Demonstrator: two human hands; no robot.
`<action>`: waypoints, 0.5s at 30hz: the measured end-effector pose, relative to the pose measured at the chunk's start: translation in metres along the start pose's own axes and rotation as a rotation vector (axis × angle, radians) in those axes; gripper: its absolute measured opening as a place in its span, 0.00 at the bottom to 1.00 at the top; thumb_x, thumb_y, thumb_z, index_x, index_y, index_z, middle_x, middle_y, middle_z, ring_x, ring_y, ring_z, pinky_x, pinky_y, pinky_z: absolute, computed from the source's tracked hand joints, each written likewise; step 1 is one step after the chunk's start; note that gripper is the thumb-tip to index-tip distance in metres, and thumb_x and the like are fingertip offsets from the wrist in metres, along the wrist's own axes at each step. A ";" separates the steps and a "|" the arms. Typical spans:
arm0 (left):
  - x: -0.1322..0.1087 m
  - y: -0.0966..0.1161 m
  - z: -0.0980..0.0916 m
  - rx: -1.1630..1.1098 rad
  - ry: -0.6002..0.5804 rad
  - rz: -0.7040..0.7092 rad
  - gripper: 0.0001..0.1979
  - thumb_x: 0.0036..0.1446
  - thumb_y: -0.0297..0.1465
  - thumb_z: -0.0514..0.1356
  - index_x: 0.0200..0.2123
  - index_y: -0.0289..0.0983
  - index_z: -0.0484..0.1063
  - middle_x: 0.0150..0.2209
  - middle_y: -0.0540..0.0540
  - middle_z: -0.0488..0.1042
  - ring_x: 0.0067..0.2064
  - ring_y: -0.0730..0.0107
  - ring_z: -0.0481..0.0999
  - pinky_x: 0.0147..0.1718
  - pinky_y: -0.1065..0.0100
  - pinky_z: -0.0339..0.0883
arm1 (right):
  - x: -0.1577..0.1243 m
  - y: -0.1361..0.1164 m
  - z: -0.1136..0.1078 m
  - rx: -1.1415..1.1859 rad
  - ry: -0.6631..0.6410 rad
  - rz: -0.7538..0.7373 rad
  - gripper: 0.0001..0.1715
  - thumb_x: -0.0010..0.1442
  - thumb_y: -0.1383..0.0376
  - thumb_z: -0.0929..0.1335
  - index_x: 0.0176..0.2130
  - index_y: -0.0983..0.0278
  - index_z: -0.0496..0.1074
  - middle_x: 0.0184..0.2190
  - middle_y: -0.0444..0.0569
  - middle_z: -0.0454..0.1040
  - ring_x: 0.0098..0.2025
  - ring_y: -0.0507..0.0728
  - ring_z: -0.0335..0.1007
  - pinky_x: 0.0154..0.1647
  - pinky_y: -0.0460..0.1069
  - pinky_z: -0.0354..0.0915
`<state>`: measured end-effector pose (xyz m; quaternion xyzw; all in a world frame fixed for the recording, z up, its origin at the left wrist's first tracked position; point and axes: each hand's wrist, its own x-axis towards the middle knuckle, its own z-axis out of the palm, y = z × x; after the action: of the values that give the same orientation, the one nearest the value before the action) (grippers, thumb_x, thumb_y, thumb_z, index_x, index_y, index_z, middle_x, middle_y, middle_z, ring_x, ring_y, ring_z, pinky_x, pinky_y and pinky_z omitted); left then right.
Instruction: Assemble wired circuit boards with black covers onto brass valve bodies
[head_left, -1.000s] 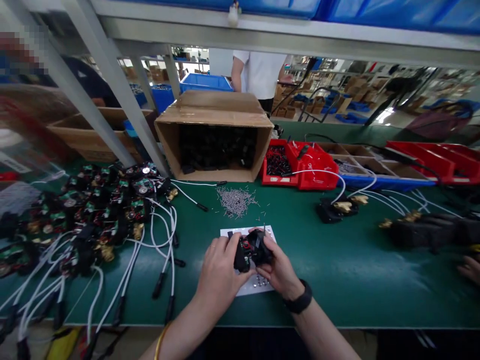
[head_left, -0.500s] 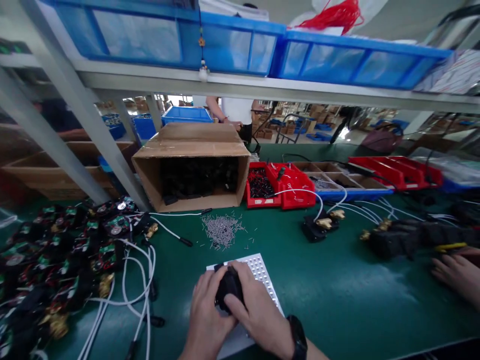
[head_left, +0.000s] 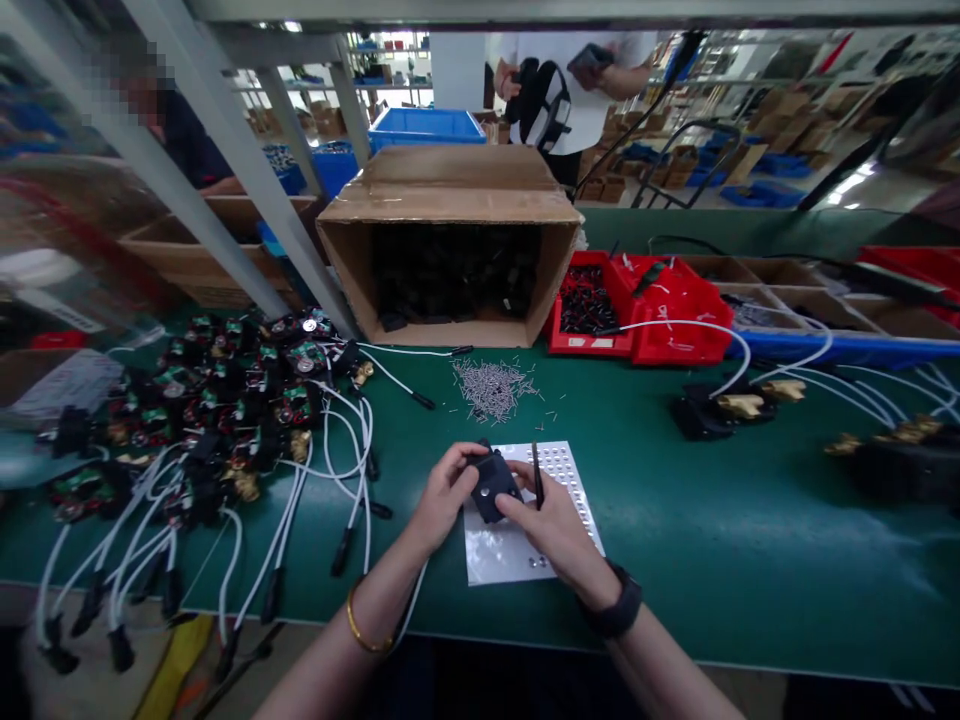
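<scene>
Both my hands hold one small black plastic part (head_left: 491, 484) just above a white perforated sheet (head_left: 517, 548) on the green bench mat. My left hand (head_left: 440, 497) pinches the part's left and top edge with curled fingers. My right hand (head_left: 546, 522) grips its right side, and a thin dark tweezer-like tool (head_left: 537, 474) stands up between its fingers. A black watch sits on my right wrist, a gold bangle on my left. A few tiny metal pieces (head_left: 535, 563) lie on the sheet near my right hand.
A heap of black assemblies with white cables (head_left: 217, 420) fills the left. An open cardboard box (head_left: 450, 245) of black parts lies behind, with loose metal pins (head_left: 493, 387) before it. Red bins (head_left: 630, 310) and brass-fitted parts (head_left: 739, 407) sit right. People stand beyond the shelf posts.
The view has tilted back down and the hands sit higher in frame. The black part is turned plain side up, and my fingers now pinch its edges instead of covering it.
</scene>
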<state>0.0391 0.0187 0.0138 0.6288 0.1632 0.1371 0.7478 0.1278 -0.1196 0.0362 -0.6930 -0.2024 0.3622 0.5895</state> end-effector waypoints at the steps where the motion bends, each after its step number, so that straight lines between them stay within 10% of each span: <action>1: 0.002 0.003 0.001 0.025 0.034 -0.024 0.20 0.54 0.46 0.54 0.42 0.36 0.65 0.37 0.46 0.69 0.39 0.66 0.69 0.39 0.68 0.60 | 0.000 0.000 0.000 0.004 0.007 0.012 0.30 0.48 0.57 0.70 0.49 0.68 0.66 0.39 0.53 0.72 0.31 0.55 0.71 0.29 0.48 0.67; 15: 0.006 0.003 0.006 0.043 0.101 0.027 0.15 0.56 0.41 0.53 0.40 0.36 0.67 0.37 0.48 0.68 0.39 0.68 0.67 0.39 0.70 0.59 | -0.001 0.008 -0.001 -0.018 -0.006 0.032 0.29 0.51 0.57 0.68 0.50 0.66 0.66 0.40 0.53 0.72 0.30 0.54 0.69 0.23 0.45 0.64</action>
<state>0.0471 0.0160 0.0172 0.6390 0.1951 0.1754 0.7231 0.1271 -0.1230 0.0287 -0.7006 -0.1963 0.3717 0.5766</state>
